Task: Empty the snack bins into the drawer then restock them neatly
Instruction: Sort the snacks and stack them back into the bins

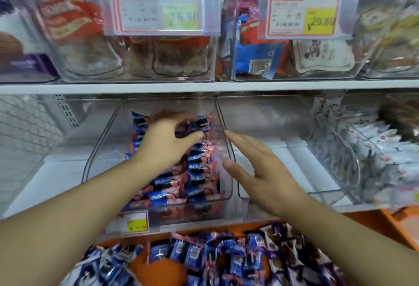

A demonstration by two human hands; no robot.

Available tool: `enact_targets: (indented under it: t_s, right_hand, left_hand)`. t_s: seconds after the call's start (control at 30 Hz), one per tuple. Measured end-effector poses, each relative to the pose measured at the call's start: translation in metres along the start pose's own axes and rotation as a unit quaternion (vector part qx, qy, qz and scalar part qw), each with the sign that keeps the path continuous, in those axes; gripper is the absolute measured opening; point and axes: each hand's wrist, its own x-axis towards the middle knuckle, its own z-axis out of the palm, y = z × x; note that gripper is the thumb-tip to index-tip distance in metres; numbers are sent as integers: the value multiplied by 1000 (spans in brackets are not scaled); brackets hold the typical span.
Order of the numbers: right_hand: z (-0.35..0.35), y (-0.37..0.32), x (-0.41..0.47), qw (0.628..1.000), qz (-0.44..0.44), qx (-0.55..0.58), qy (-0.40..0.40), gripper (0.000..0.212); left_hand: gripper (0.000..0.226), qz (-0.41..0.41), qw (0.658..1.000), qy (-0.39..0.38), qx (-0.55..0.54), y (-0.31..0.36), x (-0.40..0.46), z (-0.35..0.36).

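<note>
A clear plastic snack bin stands on the middle shelf, partly filled with rows of blue-and-pink snack packets. My left hand reaches into the bin, fingers curled over the packets at the back of the stack. My right hand hovers beside the bin's right wall with fingers straight, holding nothing. An empty clear bin stands just right of it, behind my right hand. Below, the orange drawer holds several loose blue-and-pink packets and some purple-brown ones.
The upper shelf carries clear bins of red, blue and white snacks with price tags. A bin of white packets stands at the right. A small price label hangs on the front of the middle bin. White wire mesh is at left.
</note>
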Motion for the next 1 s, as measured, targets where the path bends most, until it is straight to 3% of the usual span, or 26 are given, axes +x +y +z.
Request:
enact_targets:
  t_s: [0.2, 0.3, 0.4, 0.5, 0.6, 0.8, 1.0]
  right_hand:
    - [-32, -19, -52, 995, -94, -45, 7, 55]
    - [-24, -23, -82, 990, -125, -20, -70, 37]
    - [21, 3, -111, 974, -89, -75, -194, 31]
    - [73, 51, -131, 937, -5, -149, -316, 49]
    - [106, 93, -135, 903, 73, -180, -383, 73]
    - [164, 148, -146, 891, 220, -169, -360, 73]
    - [198, 163, -173, 903, 192, -217, -319, 58]
  left_hand:
    - [9, 94, 994, 3, -51, 47, -126, -27]
    - [9, 73, 990, -103, -70, 40, -187, -8]
    - [17, -14, 977, -211, -27, -4, -229, 37]
    - [35, -102, 951, -290, -1, -51, -255, 80]
    - [51, -140, 939, -314, 16, -84, -265, 118]
    - [60, -182, 919, -349, 14, -127, -272, 180]
    - [40, -221, 922, -315, 33, -135, -278, 199]
